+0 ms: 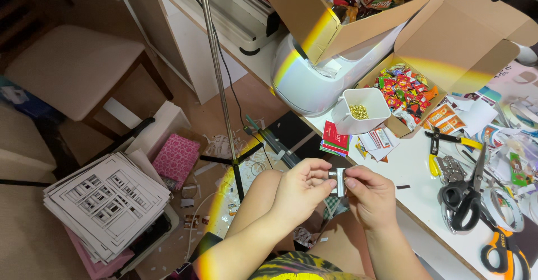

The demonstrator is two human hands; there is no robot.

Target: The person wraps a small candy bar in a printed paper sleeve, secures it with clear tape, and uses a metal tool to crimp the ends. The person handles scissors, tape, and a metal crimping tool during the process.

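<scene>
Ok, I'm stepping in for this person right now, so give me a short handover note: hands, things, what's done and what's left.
Left hand and right hand: both pinch one small silver metal clip between the fingertips, held over the lap just off the table edge.
On the table: white cup of small gold pieces, yellow-handled pliers, black scissors, open box of wrapped sweets.
Done: clip is in hand.
Left: I cannot tell what is being done to the clip; nothing gold shows on it.

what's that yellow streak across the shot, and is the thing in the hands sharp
Head view: a rainbow-tinged lens flare arcs from the cardboard box down across the left hand. The small silvery piece pinched by both hands is fairly sharp. Frame edges bend from wide-angle distortion.
</scene>
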